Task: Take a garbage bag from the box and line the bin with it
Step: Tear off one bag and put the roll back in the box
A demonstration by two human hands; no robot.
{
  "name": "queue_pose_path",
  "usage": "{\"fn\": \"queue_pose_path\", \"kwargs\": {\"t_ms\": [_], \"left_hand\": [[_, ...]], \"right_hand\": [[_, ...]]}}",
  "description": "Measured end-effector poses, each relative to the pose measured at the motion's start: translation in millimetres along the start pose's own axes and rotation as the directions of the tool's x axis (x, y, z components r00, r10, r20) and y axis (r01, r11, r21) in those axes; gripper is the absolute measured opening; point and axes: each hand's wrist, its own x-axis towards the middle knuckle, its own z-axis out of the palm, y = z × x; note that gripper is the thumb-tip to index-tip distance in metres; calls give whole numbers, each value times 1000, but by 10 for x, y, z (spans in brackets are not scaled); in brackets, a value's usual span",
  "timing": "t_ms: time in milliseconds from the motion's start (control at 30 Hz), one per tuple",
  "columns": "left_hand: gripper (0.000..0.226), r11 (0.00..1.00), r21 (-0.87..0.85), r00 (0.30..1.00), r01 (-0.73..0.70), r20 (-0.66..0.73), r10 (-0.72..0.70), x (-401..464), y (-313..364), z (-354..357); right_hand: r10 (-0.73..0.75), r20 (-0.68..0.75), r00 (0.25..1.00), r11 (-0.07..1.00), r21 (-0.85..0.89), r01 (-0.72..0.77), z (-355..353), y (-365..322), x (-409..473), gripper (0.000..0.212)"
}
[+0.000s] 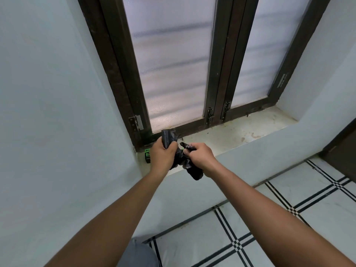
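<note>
Both my hands hold black garbage bag plastic over the window sill. My left hand (162, 154) grips a rolled bundle of black bags (168, 138) that sticks up above the fist. My right hand (201, 156) grips a crumpled black bag (194, 171) whose loose end hangs below the hand. The two pieces look joined between my hands. A small black and green box (148, 156) stands on the sill at the left corner, just left of my left hand and partly hidden by it. No bin is in view.
The stone window sill (237, 132) runs to the right under a dark-framed frosted window (173, 74). Pale walls flank it. White floor tiles with black lines (250, 228) lie at lower right. A dark door edge (344, 143) shows at far right.
</note>
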Motion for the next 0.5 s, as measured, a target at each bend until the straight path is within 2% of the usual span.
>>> {"fn": "queue_pose_path", "kwargs": {"t_ms": [100,200,333,433,500], "left_hand": [[12,996,-84,986,40,-156,-53,-44,29,125],[8,971,-218,960,99,-237,-151,-39,53,205],[5,914,-359,904,189,-300,-305,68,-10,217],[12,875,-419,875,244,-293,-384,152,-81,131],[19,849,-435,868,299,-247,-431,228,-151,66]], "right_hand": [[10,-178,984,999,44,-3,133,-32,-47,9],[101,-276,956,981,187,-50,216,-38,-59,12],[320,-269,908,832,538,-134,261,22,13,15],[376,-305,875,797,588,-138,202,499,512,12],[359,-277,891,788,602,-131,73,562,523,18]]}}
